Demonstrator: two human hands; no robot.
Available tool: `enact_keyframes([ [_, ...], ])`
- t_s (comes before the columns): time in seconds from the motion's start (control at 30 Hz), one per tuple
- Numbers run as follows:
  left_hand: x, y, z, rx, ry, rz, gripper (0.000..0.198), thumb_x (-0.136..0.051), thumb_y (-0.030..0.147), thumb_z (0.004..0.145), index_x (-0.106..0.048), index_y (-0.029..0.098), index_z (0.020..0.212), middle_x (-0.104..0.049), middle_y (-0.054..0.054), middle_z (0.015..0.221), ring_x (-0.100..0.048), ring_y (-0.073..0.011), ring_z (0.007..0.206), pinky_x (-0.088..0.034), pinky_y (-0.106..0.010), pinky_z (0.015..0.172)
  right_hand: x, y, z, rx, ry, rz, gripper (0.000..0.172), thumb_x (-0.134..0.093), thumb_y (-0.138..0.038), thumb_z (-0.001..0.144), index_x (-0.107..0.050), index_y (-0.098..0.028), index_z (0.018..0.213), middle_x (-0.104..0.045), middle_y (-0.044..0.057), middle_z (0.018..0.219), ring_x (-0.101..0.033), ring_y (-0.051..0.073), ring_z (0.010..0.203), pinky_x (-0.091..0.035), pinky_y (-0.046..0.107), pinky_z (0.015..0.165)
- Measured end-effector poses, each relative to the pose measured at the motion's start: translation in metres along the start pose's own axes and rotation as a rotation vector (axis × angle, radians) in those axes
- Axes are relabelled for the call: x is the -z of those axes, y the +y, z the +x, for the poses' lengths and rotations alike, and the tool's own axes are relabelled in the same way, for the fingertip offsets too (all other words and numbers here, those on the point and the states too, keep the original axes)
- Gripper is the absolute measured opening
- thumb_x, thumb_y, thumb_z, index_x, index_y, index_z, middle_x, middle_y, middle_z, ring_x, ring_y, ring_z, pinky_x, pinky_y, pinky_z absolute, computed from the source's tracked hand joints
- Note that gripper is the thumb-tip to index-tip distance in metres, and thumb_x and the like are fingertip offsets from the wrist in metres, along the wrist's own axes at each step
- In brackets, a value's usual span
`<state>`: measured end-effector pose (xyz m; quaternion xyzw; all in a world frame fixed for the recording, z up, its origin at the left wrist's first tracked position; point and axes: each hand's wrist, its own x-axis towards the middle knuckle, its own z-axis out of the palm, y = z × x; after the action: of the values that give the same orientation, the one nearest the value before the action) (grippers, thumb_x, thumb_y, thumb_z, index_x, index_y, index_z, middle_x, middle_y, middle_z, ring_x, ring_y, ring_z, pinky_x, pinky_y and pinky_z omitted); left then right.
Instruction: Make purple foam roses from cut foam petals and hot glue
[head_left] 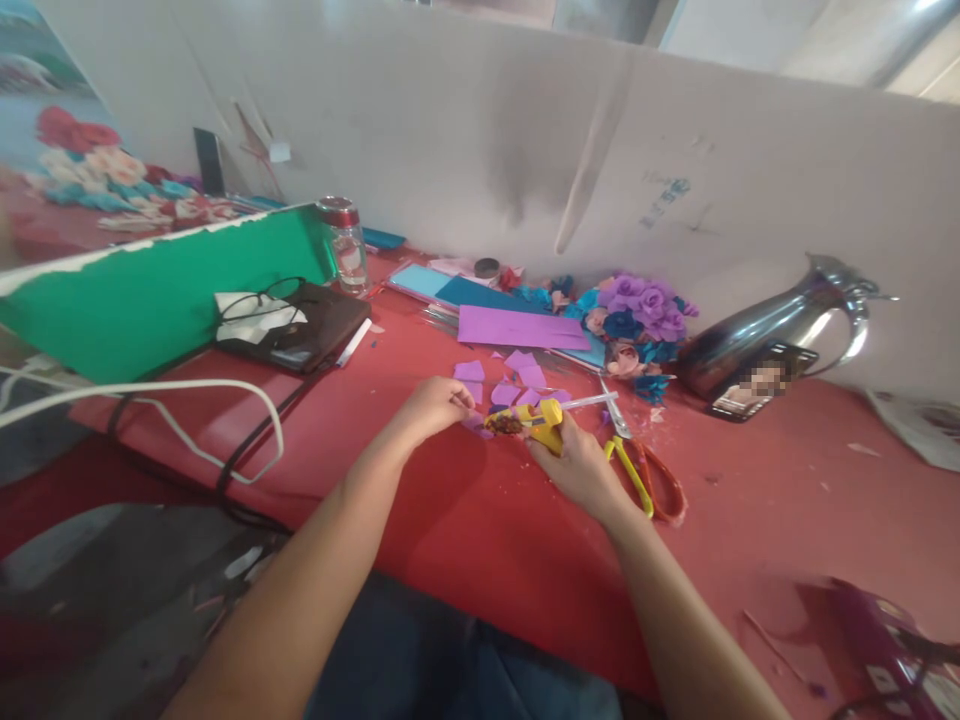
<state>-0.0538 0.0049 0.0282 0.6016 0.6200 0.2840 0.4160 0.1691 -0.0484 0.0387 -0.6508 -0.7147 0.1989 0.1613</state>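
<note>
Glue gun (536, 413), yellow with a crusted dark nozzle, is grasped in the right grip (581, 465), fingers wrapped round its handle. Its nozzle aims leftward, across to the left grip (435, 405), and a clear glue stick (589, 400) juts from its rear, to the right. The left fingers are bunched close to the nozzle; whether they pinch anything, I cannot tell. Cut purple pieces (532, 375) are strewn between and beyond the two grips.

For tidy gluing, I'd set each piece by its far edge, so the fingertips stay clear of the tip, which is probably hot. A small dab should suit thin paper; too much would likely ooze or wrinkle it. A steady right wrist and a light squeeze ought to help.

Just right of the right grip, scissors (649, 475) lie on the red worktop (465, 520); the gun is best swung clear of them. Farther beyond the grips are a purple strip (525, 328) and clustered paper flowers (649, 303). A metal jug (739, 335) stands well to the right, and a lidded bottle (347, 250) beyond the left grip.
</note>
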Motion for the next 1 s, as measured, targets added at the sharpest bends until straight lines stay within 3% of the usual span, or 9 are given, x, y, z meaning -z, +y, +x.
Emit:
enact_keyframes([
  [0.5, -0.002, -0.005, 0.004, -0.011, 0.000, -0.024, 0.009, -0.071, 0.021, 0.059, -0.068, 0.017, 0.067, -0.070, -0.006, 0.069, -0.065, -0.0207, 0.073, -0.044, -0.029, 0.066, -0.006, 0.000, 0.004, -0.012, 0.022, -0.182, 0.041, -0.050, -0.037, 0.086, -0.049, -0.016, 0.121, -0.070, 0.011, 0.089, -0.067, 0.027, 0.080, -0.033, 0.027, 0.058],
  [1.0, -0.002, -0.008, 0.003, -0.033, -0.006, -0.010, 0.008, -0.068, 0.020, 0.061, -0.068, 0.018, 0.069, -0.071, -0.005, 0.072, -0.065, -0.0206, 0.074, -0.043, -0.028, 0.066, -0.011, 0.002, 0.007, -0.025, 0.037, -0.180, 0.046, -0.051, -0.038, 0.086, -0.047, -0.015, 0.125, -0.071, 0.012, 0.090, -0.068, 0.027, 0.082, -0.035, 0.027, 0.058],
])
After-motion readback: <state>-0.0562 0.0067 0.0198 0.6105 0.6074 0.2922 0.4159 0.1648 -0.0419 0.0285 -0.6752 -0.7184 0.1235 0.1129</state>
